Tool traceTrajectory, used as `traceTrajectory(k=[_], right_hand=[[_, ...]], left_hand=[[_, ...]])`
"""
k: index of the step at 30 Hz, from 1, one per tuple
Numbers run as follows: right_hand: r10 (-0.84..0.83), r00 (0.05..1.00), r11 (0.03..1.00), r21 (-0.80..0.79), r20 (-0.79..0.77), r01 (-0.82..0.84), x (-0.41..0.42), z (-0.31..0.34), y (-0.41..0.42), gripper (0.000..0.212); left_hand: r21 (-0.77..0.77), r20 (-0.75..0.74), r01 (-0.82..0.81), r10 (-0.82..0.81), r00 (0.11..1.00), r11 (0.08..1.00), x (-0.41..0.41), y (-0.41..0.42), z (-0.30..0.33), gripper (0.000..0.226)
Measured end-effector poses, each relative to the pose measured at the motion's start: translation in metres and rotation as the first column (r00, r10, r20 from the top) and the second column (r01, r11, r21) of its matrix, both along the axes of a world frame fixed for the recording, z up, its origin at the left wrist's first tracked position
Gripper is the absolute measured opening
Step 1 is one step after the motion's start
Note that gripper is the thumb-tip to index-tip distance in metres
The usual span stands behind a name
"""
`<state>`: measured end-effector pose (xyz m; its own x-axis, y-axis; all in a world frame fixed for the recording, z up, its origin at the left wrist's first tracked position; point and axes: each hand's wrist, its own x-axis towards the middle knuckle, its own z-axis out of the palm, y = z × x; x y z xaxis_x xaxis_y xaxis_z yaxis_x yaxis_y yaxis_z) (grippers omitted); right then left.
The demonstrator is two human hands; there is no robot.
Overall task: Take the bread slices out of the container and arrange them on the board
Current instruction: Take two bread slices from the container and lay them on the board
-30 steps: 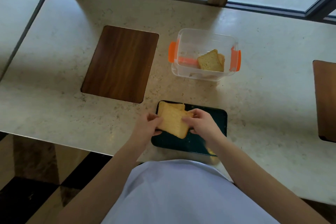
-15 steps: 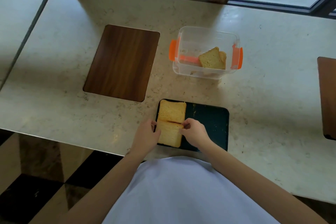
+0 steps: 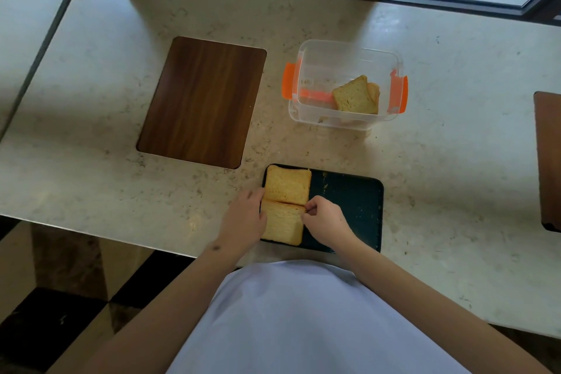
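Two bread slices lie flat on the left part of the dark green board (image 3: 349,206): the far slice (image 3: 287,187) and the near slice (image 3: 282,225), edge to edge. My left hand (image 3: 244,220) rests against the left edge of the near slice, fingers loosely bent. My right hand (image 3: 324,220) touches the near slice's right top corner with pinched fingertips. The clear container (image 3: 346,64) with orange clips stands behind the board and holds more bread slices (image 3: 355,97) leaning in its right corner.
A brown wooden mat (image 3: 202,102) lies at the left of the container on the beige stone counter (image 3: 455,161). Another brown mat (image 3: 549,158) shows at the right edge. The counter's front edge runs just below the board. Windows line the back.
One second ago both hands held a slice above the board; it has been laid down flat in front of the first slice, and the fingers now only touch its edges.
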<state>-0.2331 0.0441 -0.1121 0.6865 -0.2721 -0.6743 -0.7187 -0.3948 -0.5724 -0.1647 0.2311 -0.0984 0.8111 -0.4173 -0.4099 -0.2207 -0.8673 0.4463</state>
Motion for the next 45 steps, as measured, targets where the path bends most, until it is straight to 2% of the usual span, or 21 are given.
traceTrajectory(k=[3,9,13,19,22,27,29,31,32,34,36,37,41,45], right_hand=[[0.012,1.000,1.000,0.004,0.003,-0.012,-0.003,0.002,0.001,0.016],[0.060,0.998,0.998,-0.004,0.007,-0.060,-0.006,0.005,0.001,0.011],[0.070,0.997,0.998,-0.003,-0.021,-0.070,-0.006,0.005,0.000,0.015],[-0.021,0.999,1.000,-0.001,-0.025,0.021,-0.007,0.001,-0.002,0.023],[-0.092,0.994,0.993,0.066,-0.053,0.095,-0.002,0.002,-0.005,0.025],[-0.125,0.985,0.978,0.150,-0.115,0.142,0.002,0.003,-0.012,0.023],[-0.081,0.993,0.990,0.112,-0.080,0.090,0.002,0.005,-0.012,0.024],[0.007,0.998,0.999,-0.044,0.062,-0.004,0.001,0.009,-0.010,0.025],[0.095,0.982,0.986,-0.153,0.160,-0.070,-0.001,0.011,-0.009,0.026],[0.367,0.887,0.896,-0.364,0.281,-0.255,-0.003,0.013,-0.006,0.033],[0.583,0.770,0.768,-0.486,0.260,-0.417,-0.003,0.011,-0.005,0.039],[0.633,0.735,0.729,-0.507,0.244,-0.460,-0.002,0.010,-0.005,0.041],[0.707,0.673,0.661,-0.544,0.217,-0.518,0.000,0.000,-0.007,0.053],[0.760,0.626,0.588,-0.594,0.174,-0.549,-0.005,-0.010,-0.012,0.058]], left_hand=[[0.033,0.032,0.083,-0.084,0.996,0.996,0.002,-0.004,0.004,0.035],[0.062,0.037,0.105,-0.107,0.994,0.993,0.001,-0.008,0.008,0.016],[0.091,0.045,0.120,-0.124,0.991,0.989,-0.002,-0.010,0.006,0.017],[-0.014,0.059,0.010,-0.009,0.998,1.000,-0.005,-0.010,0.006,0.030],[-0.072,0.053,-0.035,0.039,0.998,0.997,-0.002,-0.010,0.006,0.032],[-0.051,0.043,0.190,-0.188,0.981,0.980,-0.009,-0.007,0.008,0.031],[-0.028,0.048,0.245,-0.244,0.969,0.969,-0.012,-0.008,0.010,0.029],[-0.045,0.119,0.274,-0.267,0.956,0.961,-0.011,-0.011,0.013,0.029],[-0.057,0.169,0.300,-0.287,0.943,0.952,-0.011,-0.012,0.013,0.032],[-0.042,0.267,0.355,-0.332,0.905,0.934,-0.012,-0.015,0.012,0.043],[0.032,0.272,0.400,-0.393,0.878,0.916,-0.011,-0.017,0.006,0.055],[0.071,0.243,0.421,-0.425,0.872,0.904,-0.009,-0.016,0.001,0.060],[0.201,0.086,0.520,-0.544,0.835,0.830,-0.005,-0.008,-0.017,0.066],[0.225,0.111,0.545,-0.577,0.809,0.807,-0.007,-0.001,-0.023,0.076]])
